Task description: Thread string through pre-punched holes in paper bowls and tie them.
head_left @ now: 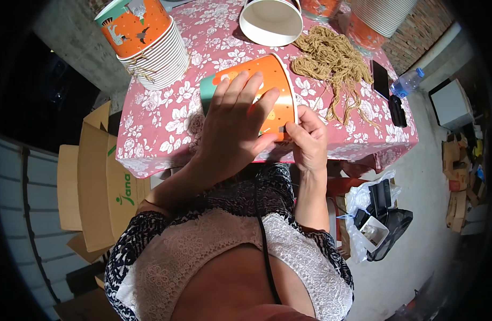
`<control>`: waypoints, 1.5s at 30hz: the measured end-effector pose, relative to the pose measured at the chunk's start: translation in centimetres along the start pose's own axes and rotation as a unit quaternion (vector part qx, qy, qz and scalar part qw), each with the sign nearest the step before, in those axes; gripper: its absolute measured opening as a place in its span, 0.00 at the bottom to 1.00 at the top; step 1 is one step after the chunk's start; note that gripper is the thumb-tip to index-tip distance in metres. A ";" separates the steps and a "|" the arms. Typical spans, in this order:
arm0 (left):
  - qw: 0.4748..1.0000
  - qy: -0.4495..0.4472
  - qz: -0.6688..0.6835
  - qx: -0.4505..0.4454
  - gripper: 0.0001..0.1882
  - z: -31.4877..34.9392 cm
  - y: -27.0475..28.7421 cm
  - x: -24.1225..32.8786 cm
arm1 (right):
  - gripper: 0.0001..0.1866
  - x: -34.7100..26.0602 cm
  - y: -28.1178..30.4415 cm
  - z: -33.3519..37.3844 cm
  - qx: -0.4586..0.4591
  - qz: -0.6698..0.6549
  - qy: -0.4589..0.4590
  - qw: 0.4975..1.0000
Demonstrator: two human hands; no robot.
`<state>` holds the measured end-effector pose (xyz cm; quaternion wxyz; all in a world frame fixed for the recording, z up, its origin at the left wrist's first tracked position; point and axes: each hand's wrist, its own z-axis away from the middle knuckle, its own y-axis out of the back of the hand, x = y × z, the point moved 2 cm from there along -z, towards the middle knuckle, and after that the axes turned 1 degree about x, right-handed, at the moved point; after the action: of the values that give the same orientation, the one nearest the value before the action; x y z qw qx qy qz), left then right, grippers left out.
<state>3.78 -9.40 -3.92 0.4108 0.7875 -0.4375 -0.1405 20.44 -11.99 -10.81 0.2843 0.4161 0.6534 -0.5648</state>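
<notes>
An orange and green printed paper bucket [281,109] lies on its side at the table's near edge, its white rim facing right. My left hand [230,120] rests on the bucket's printed side with its fingers stretched out. At the lower end of the rim, my right hand [310,143] pinches the edge between thumb and fingers. The bucket's inside and underside are hidden. Just right of it lies a loose heap of tan string [334,59]. Another bucket [270,24] lies beyond, its white mouth facing me.
Nested buckets [158,61] stand at the table's far left, another stack [382,24] at the far right. A phone [380,79], a black case [398,111] and a water bottle [408,83] line the right side. Cardboard [93,187] stands left; a plastic bag [358,200] sits right, below the table.
</notes>
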 end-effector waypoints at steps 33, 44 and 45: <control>0.982 -0.018 0.074 0.171 0.25 -0.5 2.6 -2.1 | 0.10 -4.4 -3.0 -0.8 0.012 0.597 0.345 0.724; 0.990 -0.057 0.096 0.091 0.14 0.2 2.2 -5.0 | 0.10 -5.3 -2.6 -0.6 -0.006 0.298 0.279 0.913; 0.992 -0.053 0.084 0.083 0.13 -0.1 2.4 -5.8 | 0.10 -5.2 -2.1 -0.4 0.007 0.217 0.228 0.949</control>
<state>-0.91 -5.37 -2.85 0.3306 0.7704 -0.5338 -0.1105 21.19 -12.73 -5.32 0.2403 0.6677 0.5906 -0.3843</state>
